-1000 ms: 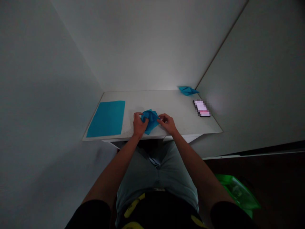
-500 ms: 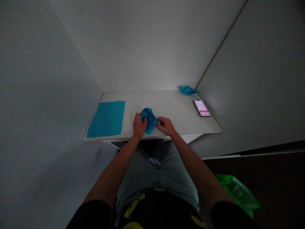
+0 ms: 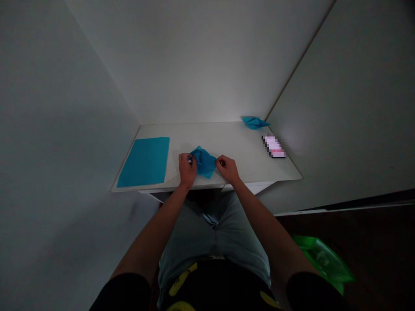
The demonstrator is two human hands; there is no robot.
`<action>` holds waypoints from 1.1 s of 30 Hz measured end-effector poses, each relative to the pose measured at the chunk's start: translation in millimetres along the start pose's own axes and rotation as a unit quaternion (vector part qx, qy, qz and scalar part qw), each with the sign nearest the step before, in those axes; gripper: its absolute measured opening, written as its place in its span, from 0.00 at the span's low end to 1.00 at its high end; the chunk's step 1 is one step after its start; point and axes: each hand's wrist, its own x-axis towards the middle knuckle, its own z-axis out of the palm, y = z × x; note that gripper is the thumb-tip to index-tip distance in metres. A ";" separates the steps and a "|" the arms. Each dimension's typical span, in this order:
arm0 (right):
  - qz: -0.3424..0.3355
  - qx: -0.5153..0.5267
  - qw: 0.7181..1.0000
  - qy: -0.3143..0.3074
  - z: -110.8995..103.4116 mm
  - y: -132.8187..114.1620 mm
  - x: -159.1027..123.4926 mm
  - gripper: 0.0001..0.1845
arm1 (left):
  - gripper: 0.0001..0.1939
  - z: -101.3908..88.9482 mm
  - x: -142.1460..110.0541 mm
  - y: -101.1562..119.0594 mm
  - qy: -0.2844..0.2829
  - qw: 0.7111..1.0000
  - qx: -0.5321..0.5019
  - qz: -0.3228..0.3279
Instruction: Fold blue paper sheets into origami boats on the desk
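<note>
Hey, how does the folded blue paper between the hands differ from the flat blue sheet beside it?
The folded blue paper is creased and raised into a bulky shape, while the flat blue sheet lies smooth. The folded paper looks smaller in outline than the sheet. The left hand and right hand are on the folded paper, while the sheet is untouched. Both are bright blue and sit on the white desk.

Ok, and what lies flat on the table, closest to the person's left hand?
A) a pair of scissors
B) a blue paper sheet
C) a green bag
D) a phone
B: the flat rectangular blue paper sheet lies on the white table, just left of the left hand, which is on the folded blue paper.
</note>
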 end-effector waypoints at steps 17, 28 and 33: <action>0.050 -0.066 0.996 0.025 2.1 2.8 1.5 0.24 | 0.02 -3.7 -10.8 13.6 -0.106 0.977 0.081 0.166; 0.081 0.060 0.992 0.081 -2.7 8.6 5.3 0.22 | 0.10 -1.3 4.7 -1.7 -0.062 0.977 -0.155 -0.133; 0.077 0.140 0.983 0.091 -1.9 14.3 8.8 0.24 | 0.13 -7.8 14.8 -8.4 -0.105 0.956 -0.200 -0.188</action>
